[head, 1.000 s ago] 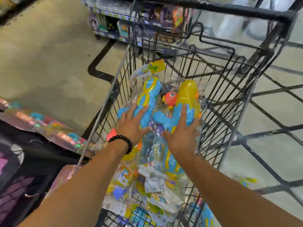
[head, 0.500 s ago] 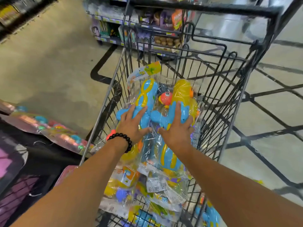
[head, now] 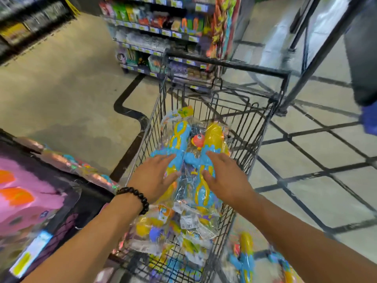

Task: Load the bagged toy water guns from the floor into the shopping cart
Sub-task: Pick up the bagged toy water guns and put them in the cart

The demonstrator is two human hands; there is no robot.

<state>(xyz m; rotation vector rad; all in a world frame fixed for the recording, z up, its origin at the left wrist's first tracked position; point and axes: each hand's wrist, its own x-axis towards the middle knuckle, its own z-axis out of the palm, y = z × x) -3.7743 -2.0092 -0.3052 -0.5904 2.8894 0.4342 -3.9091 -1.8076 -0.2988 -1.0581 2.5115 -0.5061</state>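
Observation:
The black wire shopping cart (head: pixel 257 127) stands in front of me, piled with several clear-bagged toy water guns. On top lie a blue and yellow gun (head: pixel 179 137) and a yellow one with an orange fish head (head: pixel 214 133); more bags (head: pixel 163 227) lie beneath at the near end. My left hand (head: pixel 155 176), with a black bead bracelet on its wrist, and my right hand (head: pixel 224 174) rest flat on the top bags, fingers spread and gripping nothing. Two more bagged guns (head: pixel 244 260) (head: pixel 283 268) lie on the floor to the right of the cart, blurred.
A store shelf (head: pixel 163 33) of packaged goods stands beyond the cart. At my left is a black bin with pink and orange packaging (head: pixel 30 190), and shiny bagged toys (head: pixel 81 166) behind it. A slanted metal post (head: pixel 306 58) and a dark shape with blue (head: pixel 369 121) are at right.
Both hands have slid back toward me along the top bags, which stay in the cart. The view has tilted up and shows more of the shelf.

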